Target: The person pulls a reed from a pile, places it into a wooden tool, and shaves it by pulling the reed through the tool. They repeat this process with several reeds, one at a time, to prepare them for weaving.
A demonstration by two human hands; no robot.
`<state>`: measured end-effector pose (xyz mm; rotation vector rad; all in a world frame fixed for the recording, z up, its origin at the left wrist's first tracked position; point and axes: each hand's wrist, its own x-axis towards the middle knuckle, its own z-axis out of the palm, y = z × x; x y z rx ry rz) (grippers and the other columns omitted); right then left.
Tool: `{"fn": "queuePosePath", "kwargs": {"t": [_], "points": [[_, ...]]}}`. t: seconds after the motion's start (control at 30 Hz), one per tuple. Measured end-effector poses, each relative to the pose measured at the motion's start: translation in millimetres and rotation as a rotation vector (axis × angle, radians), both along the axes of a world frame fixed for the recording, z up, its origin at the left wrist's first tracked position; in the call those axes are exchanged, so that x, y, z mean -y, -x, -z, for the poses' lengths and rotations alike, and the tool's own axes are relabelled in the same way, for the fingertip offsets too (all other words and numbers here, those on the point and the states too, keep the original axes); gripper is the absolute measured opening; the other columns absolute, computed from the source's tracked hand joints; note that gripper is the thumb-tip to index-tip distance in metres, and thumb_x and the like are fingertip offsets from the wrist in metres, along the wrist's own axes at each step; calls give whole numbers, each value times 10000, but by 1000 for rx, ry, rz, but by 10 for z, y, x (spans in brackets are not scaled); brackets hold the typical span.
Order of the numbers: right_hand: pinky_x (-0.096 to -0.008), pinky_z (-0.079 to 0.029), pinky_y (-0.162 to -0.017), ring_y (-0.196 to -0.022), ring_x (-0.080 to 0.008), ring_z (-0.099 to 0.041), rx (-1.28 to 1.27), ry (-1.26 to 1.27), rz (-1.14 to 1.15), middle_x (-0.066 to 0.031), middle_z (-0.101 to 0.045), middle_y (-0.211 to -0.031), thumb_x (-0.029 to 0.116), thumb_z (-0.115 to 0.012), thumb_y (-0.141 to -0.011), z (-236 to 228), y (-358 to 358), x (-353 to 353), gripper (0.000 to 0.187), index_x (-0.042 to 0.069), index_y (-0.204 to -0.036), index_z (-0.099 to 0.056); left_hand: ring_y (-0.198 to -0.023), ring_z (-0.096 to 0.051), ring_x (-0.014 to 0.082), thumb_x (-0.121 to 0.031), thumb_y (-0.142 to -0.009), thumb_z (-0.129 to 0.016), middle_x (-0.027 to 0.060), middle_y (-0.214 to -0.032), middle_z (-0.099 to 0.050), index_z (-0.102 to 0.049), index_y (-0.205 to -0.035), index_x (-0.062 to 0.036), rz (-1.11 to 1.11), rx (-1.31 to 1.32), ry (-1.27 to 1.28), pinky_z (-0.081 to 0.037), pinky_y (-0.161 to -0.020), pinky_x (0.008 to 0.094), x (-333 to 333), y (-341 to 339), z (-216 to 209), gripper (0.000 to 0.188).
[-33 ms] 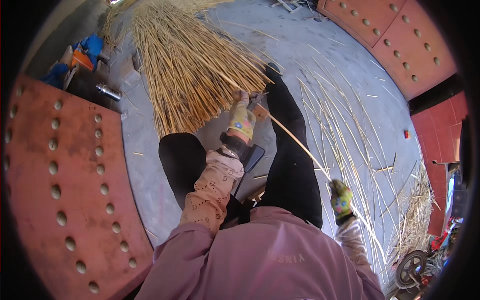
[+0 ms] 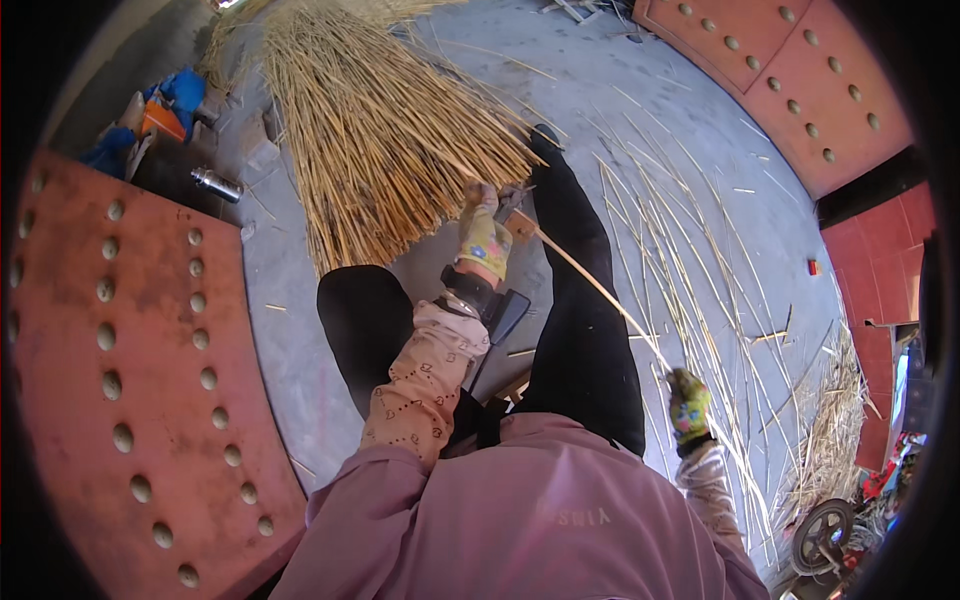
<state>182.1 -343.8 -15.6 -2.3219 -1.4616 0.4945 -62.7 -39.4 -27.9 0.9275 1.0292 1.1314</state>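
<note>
A long, pale reed stalk (image 2: pixel 600 288) slants between my two gloved hands. My left hand (image 2: pixel 482 235), in a yellow-green flowered glove, is closed around its upper part beside a small wooden block with a dark metal piece (image 2: pixel 518 222). How the stalk meets that block is partly hidden by the fingers. Lower right, my right hand (image 2: pixel 688 404) in a matching glove grips the stalk's other end. A large fanned heap of brown reed stalks (image 2: pixel 375 140) lies just beyond my left hand.
Pale, thin stalks (image 2: pixel 690 280) are strewn on the grey floor to the right, with a straw pile (image 2: pixel 830 430) and a wheel (image 2: pixel 822 538) beyond. Red studded panels stand left (image 2: pixel 150 370) and upper right (image 2: pixel 790 90). A metal flask (image 2: pixel 217 185) lies left of the heap.
My right hand has shifted slightly right and down, still on the stalk. The left hand stays in the same place.
</note>
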Motion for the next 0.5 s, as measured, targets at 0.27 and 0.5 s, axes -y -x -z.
{"fn": "queuePosePath", "kwargs": {"t": [0.27,0.5], "points": [[-379,-441,-581,-706,-337,-570,-44,-243,-70,-177,-590,-789,207,-490,-814,-326,310,-618,232,41,-964,-551,-352,-366,150,-477,-806,-490,7,-488,-443,-541,-673,-92,42,173,133,-338,-358,265,787,-1046,-44,410],[-339,-447,-596,-671,-282,-560,-343,-194,-3,-110,-578,-707,90,-517,-739,-242,260,-338,156,97,-878,-588,-785,-526,158,-393,-853,-453,59,-930,-521,-480,-1020,-44,232,271,407,-456,-695,268,301,-578,-575,388]]}}
